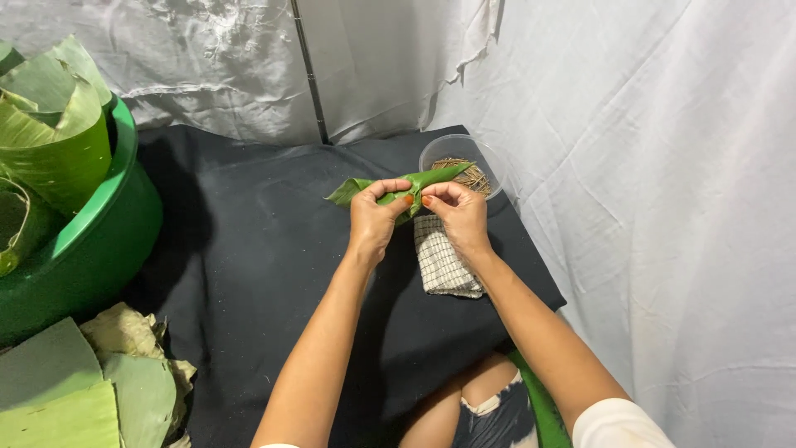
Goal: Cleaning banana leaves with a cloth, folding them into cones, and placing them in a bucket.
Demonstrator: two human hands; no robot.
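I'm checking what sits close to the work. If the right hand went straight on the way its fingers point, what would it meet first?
The right hand points left, so it would first meet the folded green leaf, then the left hand just beyond; depth looks about equal.

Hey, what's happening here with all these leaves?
A person holds a folded green leaf strip in both hands above a black cloth-covered table. The left hand and right hand pinch it at the middle. Under the hands lies a checked cloth, and behind them a clear bowl holds thin brown sticks. A green tub of large leaves stands at the left.
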